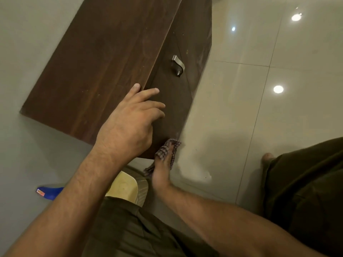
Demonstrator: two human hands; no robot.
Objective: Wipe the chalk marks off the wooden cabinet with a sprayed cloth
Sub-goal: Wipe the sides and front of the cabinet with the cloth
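Note:
A dark brown wooden cabinet (pixel 96 62) stands against the wall, seen from above. Its front face carries a metal handle (pixel 178 65). My left hand (pixel 130 123) rests on the near corner of the cabinet top, fingers spread over the front edge and holding nothing. My right hand (pixel 161 175) reaches low and presses a checked cloth (pixel 168 150) against the bottom near corner of the cabinet front. Faint pale smears show on the front face near the handle. No clear chalk marks are visible on the top.
A blue spray bottle (pixel 49 192) lies on the floor at the left, partly hidden by my left forearm. A yellow stool or seat (pixel 124 188) sits below my left arm. Glossy beige floor tiles (pixel 259 89) spread to the right. My legs in dark shorts fill the bottom.

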